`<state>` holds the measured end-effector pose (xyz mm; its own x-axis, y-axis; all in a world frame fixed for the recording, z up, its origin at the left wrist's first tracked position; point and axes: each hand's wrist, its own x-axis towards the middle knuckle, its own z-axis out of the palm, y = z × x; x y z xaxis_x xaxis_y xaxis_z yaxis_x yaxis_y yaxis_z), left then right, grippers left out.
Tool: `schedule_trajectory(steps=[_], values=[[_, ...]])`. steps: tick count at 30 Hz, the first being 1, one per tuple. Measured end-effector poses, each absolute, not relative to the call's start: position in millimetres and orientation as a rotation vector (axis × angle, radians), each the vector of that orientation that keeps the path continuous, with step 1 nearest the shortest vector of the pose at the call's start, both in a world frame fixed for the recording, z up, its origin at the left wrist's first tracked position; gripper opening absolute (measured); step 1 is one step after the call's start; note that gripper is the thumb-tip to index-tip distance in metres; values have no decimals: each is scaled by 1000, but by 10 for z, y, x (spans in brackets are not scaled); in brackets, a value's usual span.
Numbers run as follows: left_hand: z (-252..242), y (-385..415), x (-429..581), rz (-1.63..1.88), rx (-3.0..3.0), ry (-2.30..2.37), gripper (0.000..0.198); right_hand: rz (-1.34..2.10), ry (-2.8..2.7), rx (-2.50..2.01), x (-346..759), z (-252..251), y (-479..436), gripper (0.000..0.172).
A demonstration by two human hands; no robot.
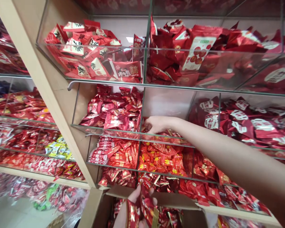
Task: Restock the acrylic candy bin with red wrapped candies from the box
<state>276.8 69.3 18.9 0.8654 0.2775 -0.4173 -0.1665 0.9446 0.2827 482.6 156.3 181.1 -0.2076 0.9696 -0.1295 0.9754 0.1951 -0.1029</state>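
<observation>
Low in front of me, my left hand [134, 202] is closed around several red-and-gold foil-wrapped candies [146, 202]. It is above an opened cardboard box [95, 210] with more red wrapped candies inside. My right hand [158, 124] reaches from the right into a clear shelf bin [167, 139] in the middle row. Its fingers curl down towards red packets at the bin's left side; what they hold, if anything, is hidden. Beside it, left of the divider, dark red wrapped candies [116, 110] fill another bin.
Above are bins of larger red packets [199, 50] behind a clear front panel [123, 63]. Below my right arm lie bins of orange-red candies [161, 161]. A wooden upright [47, 95] separates another stocked shelf on the left. Bagged candies [59, 196] lie on the floor.
</observation>
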Motion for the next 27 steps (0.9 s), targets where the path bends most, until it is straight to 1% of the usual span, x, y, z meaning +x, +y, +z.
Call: schedule_trajectory(steps=[2, 5, 9, 12, 14, 16, 18, 19, 21, 22, 25, 27], values=[[178, 685, 2778, 212, 233, 575, 32, -248, 2453, 1901, 4824, 1821, 1549, 43], [200, 667, 2790, 226, 245, 690, 39, -284, 2502, 1895, 4852, 1827, 1506, 39], [147, 684, 2798, 228, 271, 697, 37, -432, 2574, 1983, 4904, 1819, 1426, 35], [46, 706, 2788, 222, 313, 657, 39, -593, 2552, 2135, 4931, 1791, 1369, 34], [25, 702, 2773, 228, 362, 607, 46, -697, 2558, 2157, 4942, 1765, 1334, 36], [83, 684, 2758, 239, 432, 546, 50, -740, 2628, 2105, 4948, 1746, 1293, 43], [215, 665, 2753, 282, 517, 538, 44, -704, 2703, 2058, 4946, 1747, 1236, 47], [297, 660, 2756, 333, 564, 549, 39, -664, 2731, 2057, 4944, 1757, 1200, 46], [460, 672, 2773, 458, 667, 547, 27, -591, 2778, 2095, 4943, 1787, 1121, 38], [530, 690, 2786, 513, 716, 529, 25, -561, 2804, 2140, 4948, 1803, 1082, 33], [683, 782, 2832, 609, 844, 479, 24, -580, 2865, 2399, 4983, 1836, 965, 27], [761, 855, 2862, 655, 910, 486, 25, -726, 2939, 2630, 4992, 1847, 856, 25]])
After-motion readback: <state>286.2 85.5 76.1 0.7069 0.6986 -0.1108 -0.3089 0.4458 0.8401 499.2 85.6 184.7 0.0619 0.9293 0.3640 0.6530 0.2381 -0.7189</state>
